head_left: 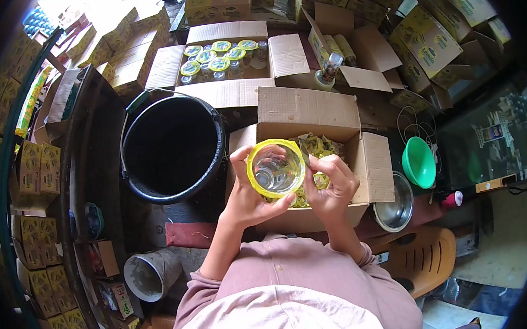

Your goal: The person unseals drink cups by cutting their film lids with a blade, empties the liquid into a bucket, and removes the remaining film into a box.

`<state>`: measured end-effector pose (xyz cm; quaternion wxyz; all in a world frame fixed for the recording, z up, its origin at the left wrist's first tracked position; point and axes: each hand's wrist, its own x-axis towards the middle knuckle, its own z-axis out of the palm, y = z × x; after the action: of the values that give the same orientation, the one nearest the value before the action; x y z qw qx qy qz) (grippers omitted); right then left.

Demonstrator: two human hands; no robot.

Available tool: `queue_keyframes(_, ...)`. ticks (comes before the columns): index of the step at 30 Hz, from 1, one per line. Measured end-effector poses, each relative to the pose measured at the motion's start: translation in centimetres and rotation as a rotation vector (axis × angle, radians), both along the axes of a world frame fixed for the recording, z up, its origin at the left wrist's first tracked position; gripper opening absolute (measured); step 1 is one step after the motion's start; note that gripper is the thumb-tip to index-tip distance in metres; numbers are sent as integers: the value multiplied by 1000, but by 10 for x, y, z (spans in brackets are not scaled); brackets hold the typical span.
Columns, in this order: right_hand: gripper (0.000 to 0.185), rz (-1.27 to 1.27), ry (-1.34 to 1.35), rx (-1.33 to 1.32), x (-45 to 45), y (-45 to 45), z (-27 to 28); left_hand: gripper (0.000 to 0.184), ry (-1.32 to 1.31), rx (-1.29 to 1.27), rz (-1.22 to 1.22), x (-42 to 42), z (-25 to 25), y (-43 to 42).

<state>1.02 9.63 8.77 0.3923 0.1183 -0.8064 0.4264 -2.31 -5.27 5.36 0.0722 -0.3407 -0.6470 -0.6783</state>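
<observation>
A clear cup (pixel 268 174) with a yellow film round its rim is held up in front of my chest, its mouth facing the camera. My left hand (pixel 241 193) wraps round its left side and underside. At its right edge my right hand (pixel 331 184) pinches a thin dark blade-like piece (pixel 303 150), which touches the rim. Below both hands stands an open cardboard box (pixel 377 166) holding many yellow-green wrappers (pixel 326 148).
A black bucket (pixel 174 147) stands left of the box. Behind is a carton (pixel 229 94) with yellow-lidded cups (pixel 219 63). To the right are a green bowl (pixel 419 162) and a steel bowl (pixel 399 207). A grey bucket (pixel 147 277) stands lower left.
</observation>
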Motion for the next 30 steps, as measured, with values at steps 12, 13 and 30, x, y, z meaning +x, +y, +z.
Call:
queue_keyframes(12, 27, 37, -35, -15, -2, -2, 1, 85, -89, 23, -11, -1, -1, -5)
queue_keyframes(13, 27, 36, -39, -22, -2, -2, 1, 84, -91, 23, -3, -1, -2, -5)
queue_keyframes(30, 27, 67, -84, 8, -6, 6, 1, 90, -167, -80, -168, -2, -4, -12)
